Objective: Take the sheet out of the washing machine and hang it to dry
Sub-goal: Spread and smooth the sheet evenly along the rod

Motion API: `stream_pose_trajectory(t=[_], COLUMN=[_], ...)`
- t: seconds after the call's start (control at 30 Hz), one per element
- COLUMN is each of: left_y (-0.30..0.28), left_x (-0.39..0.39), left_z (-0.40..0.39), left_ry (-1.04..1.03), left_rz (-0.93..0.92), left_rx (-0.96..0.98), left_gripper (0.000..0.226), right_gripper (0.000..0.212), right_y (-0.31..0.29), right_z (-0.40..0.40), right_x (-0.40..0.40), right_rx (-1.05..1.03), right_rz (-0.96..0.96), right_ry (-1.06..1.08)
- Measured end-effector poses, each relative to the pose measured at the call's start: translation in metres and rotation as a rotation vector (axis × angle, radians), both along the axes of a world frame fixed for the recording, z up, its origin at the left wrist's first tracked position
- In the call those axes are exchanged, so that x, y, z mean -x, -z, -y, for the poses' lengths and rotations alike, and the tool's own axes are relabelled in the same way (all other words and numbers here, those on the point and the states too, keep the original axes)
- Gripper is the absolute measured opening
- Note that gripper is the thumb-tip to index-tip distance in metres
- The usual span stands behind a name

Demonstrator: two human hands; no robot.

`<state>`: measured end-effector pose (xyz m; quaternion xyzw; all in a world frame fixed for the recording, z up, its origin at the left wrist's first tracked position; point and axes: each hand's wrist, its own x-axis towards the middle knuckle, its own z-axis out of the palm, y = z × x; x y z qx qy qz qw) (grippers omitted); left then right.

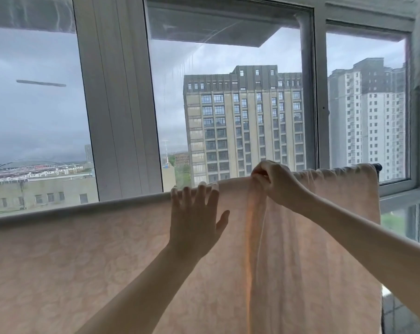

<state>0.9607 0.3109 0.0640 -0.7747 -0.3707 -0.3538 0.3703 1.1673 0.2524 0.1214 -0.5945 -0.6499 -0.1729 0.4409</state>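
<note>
The sheet (108,261) is showing a soft peachy pink colour. It is carrying a faint pattern of round, flowery shapes, a little lighter than the rest. A warmer orange line is glowing down the fold (250,237) in the middle, where light is coming through. The window frame (117,97) is looking pale grey and white. The sky (35,116) is looking dull grey and blue. The big building (242,126) outside is showing grey-brown walls with rows of dark windows. The tall tower (370,121) beside it is looking white below and dark grey on top.
</note>
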Motion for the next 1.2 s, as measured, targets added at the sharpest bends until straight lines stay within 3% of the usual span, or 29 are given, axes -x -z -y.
stream_pose_trajectory(t=[0.4,0.53,0.67,0.9,1.2], left_y=[0.004,0.003,0.002,0.006,-0.005], left_x=[-0.011,-0.009,-0.01,-0.014,-0.048], left_z=[-0.002,-0.003,0.0,0.005,0.011], left_ry=[0.046,0.041,0.038,0.0,-0.083], left_rz=[0.024,0.04,0.055,0.023,0.058], left_rx=[-0.038,-0.011,-0.025,-0.004,0.051], left_gripper=[0.059,0.059,0.057,0.059,0.055], right_gripper=[0.016,0.025,0.019,0.028,0.024], right_y=[-0.014,-0.031,-0.039,-0.034,-0.032], right_z=[0.005,-0.008,-0.019,-0.03,-0.03], right_x=[0.003,0.008,0.013,0.01,-0.019], right_rx=[0.016,0.206,0.351,0.183,0.166], right_rz=[0.069,0.092,0.069,0.009,0.112], right_ry=[-0.045,-0.065,-0.11,-0.023,-0.189])
